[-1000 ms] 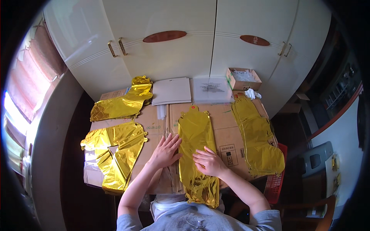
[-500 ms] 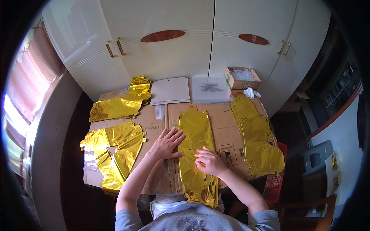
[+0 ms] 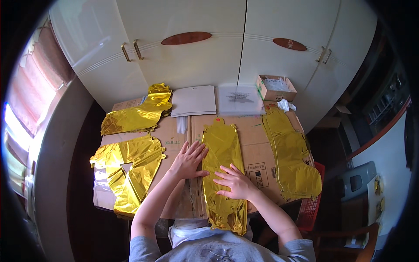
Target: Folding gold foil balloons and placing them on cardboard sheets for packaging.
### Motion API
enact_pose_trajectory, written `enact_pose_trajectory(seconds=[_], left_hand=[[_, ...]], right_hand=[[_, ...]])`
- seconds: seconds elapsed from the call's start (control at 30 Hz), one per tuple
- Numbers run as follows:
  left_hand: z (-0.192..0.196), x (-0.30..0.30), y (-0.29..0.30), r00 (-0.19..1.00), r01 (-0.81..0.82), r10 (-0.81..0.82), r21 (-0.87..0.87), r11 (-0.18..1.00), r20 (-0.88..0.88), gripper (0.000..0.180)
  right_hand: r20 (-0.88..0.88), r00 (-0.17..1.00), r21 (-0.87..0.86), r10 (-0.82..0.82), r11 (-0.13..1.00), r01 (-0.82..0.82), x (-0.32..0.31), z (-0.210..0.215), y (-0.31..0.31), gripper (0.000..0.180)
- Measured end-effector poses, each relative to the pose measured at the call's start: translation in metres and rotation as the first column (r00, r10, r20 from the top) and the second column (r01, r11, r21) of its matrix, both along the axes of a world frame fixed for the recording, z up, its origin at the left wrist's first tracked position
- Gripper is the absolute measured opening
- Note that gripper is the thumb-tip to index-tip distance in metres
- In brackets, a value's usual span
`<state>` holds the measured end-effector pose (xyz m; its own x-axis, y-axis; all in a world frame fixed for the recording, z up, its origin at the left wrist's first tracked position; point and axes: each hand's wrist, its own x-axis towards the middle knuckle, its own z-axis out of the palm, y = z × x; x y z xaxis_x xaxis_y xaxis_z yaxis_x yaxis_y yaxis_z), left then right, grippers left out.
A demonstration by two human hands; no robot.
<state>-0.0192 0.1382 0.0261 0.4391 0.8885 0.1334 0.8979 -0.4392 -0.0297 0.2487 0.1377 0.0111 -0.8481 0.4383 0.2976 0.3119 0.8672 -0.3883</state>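
A long flat gold foil balloon (image 3: 221,146) lies lengthwise in front of me on the cardboard-covered table, its near end hanging over the front edge. My left hand (image 3: 189,161) rests flat with fingers apart, its fingertips at the balloon's left edge. On the foil itself, right of the middle, my right hand (image 3: 236,182) lies with its fingers spread. Neither hand holds anything. Another flat gold foil balloon (image 3: 290,157) lies along the right side. To the left are a foil balloon with a gap in its middle (image 3: 135,170) and a bent one (image 3: 137,114) behind it.
Grey-white card sheets (image 3: 194,101) and a clear plastic packet (image 3: 240,99) lie at the back, before white cabinets (image 3: 192,61). A small box (image 3: 276,89) with plastic inside and a crumpled white tissue (image 3: 286,105) sit back right. A red basket (image 3: 310,209) stands below the right edge.
My right hand has opened from curled fingers to spread, flat ones on the foil. My left hand stays almost in place. The view has tilted slightly.
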Motion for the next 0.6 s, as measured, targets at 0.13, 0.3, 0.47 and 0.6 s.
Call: enact_pose_trajectory(seconds=[0.13, 0.3, 0.47, 0.6], left_hand=[[0.004, -0.004, 0.018, 0.999, 0.012, -0.012, 0.004, 1.0, -0.031, 0.099], [0.001, -0.01, 0.032, 0.999, 0.028, -0.027, 0.021, 0.999, -0.045, 0.108], [0.0, -0.013, 0.03, 1.0, 0.019, -0.019, -0.03, 0.999, -0.018, 0.114], [-0.002, -0.012, 0.028, 1.0, 0.019, -0.019, -0.037, 0.999, 0.001, 0.112]], right_hand=[[-0.011, 1.0, -0.053, 0.011, 0.999, -0.012, -0.001, 0.0, 0.001, 0.045], [-0.034, 0.999, -0.079, 0.002, 0.997, -0.005, 0.002, -0.001, 0.003, 0.043], [-0.067, 0.998, -0.116, 0.005, 0.993, -0.013, 0.003, -0.002, 0.004, 0.036], [-0.09, 0.996, -0.117, 0.002, 0.993, -0.012, 0.002, -0.002, 0.003, 0.033]])
